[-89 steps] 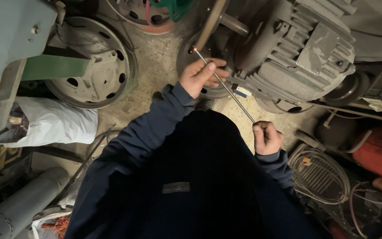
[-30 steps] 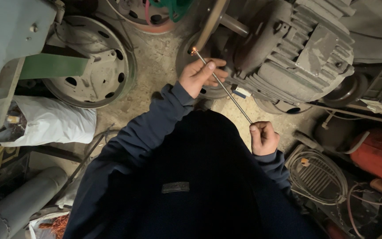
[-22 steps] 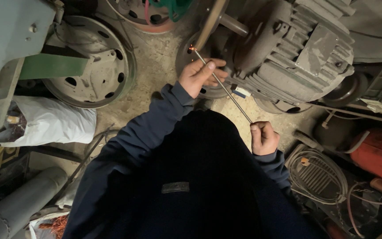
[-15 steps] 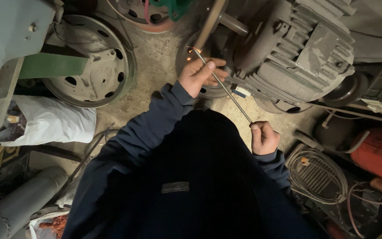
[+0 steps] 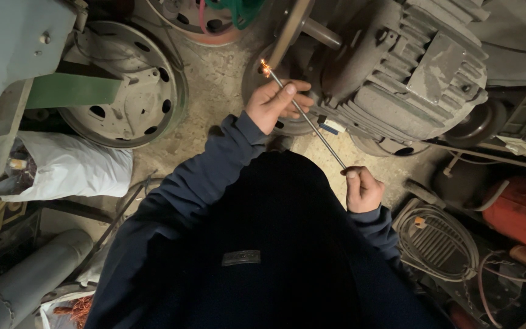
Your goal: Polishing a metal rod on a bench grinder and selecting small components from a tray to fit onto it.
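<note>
Near the top centre of the frame the person's left hand (image 5: 275, 103) pinches a thin metal rod (image 5: 308, 119) between thumb and fingers, close to its far end. That end touches the edge of a spinning grinding disc (image 5: 287, 30), and small orange sparks (image 5: 266, 66) flare there. The rod slants down toward the centre right, where the right hand (image 5: 362, 190) is closed in a fist around its near end. A big grey ribbed electric motor (image 5: 409, 73) fills the upper right. At upper left lies a round metal wheel (image 5: 126, 85), and a white sack (image 5: 68, 173) sits at the left edge.
</note>
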